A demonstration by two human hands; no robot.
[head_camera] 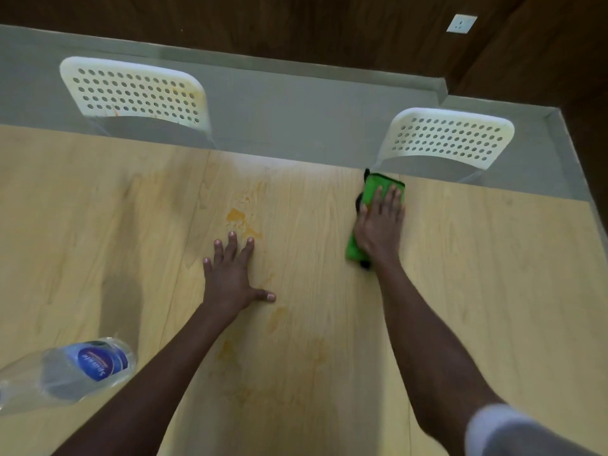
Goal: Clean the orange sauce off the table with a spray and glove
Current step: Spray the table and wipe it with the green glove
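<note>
From your head camera you look down on one light wooden table (98,225), and you have two hands on it. Your left hand (230,274) lies flat near the middle of the table, fingers straight and spread apart, thumb out to the side, holding nothing. Your right hand (380,225) presses flat on one green cleaning glove (373,189) close to the table's far edge, fingers straight and nearly together; whether the hand sits inside the glove or only on top of it cannot be told, since the hand covers most of it and only its far end and left side show, with a dark trim at the corners.

The orange sauce (238,217) counts as one clear patch just beyond your left fingertips, between the two hands, plus several fainter smears trailing toward the near edge; their outlines are pale and hard to separate from the wood grain.

One clear plastic bottle (82,370) with a blue label lies tilted at the table's near-left corner, its lower end cut off by the picture's edge, so any spray head is out of sight. Two white perforated chairs (138,93) stand beyond the far edge, seats hidden by the table. A grey sleeve (513,432) shows at the bottom right, cut off.
</note>
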